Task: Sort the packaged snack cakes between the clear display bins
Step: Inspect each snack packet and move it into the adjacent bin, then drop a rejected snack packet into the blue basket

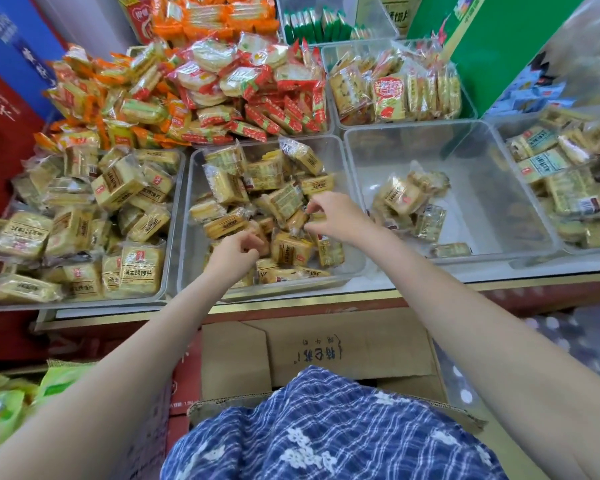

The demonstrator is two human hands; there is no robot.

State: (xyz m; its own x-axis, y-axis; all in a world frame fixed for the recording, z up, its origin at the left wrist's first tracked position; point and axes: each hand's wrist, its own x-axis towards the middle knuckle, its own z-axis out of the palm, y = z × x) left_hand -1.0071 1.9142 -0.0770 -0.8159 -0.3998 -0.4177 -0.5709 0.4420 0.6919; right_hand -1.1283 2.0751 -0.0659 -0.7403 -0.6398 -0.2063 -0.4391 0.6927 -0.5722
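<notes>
Fuller bin (336,271) lies left of sparser bin (534,233).

Two hands, left hand (239,244) and right hand (329,210); seven clear display bins in view (front row four, middle bin (352,252) included); one cardboard box (326,348) below the counter (430,289).

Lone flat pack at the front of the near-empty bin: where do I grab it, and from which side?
Take the lone pack from above, pinching across its short width. It lies flat on the floor of the near-empty bin, close to the front wall, so a frontal approach looks blocked. Its sides look clear; the small pile sits apart behind it.
</notes>
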